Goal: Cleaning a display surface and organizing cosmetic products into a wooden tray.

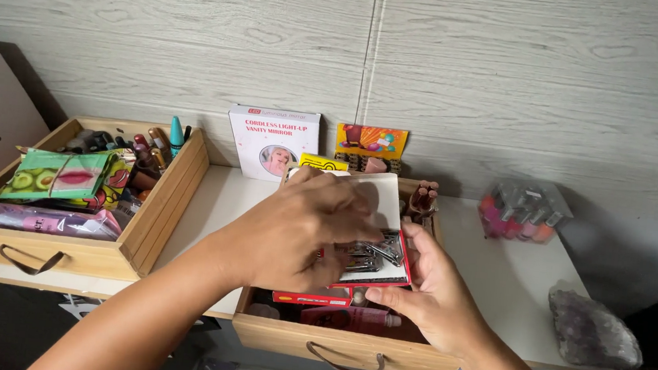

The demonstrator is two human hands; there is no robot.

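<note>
The right hand is gripping the lower right corner of a small red-edged open box, fingers curled around its edge, holding it over the nearer wooden drawer. The left hand is lying spread across the box, fingertips touching the metal clips inside, grasping nothing clearly. Another wooden drawer of cosmetics is sitting to the left.

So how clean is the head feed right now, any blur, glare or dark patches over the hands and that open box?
Head view: even, soft light, no glare. The left hand is slightly motion-blurred at the fingers and hides part of the small open box of metal clips; the right hand is sharp. The drawer interior lies in shadow; bottom corners are dark, edges slightly bowed.
</note>
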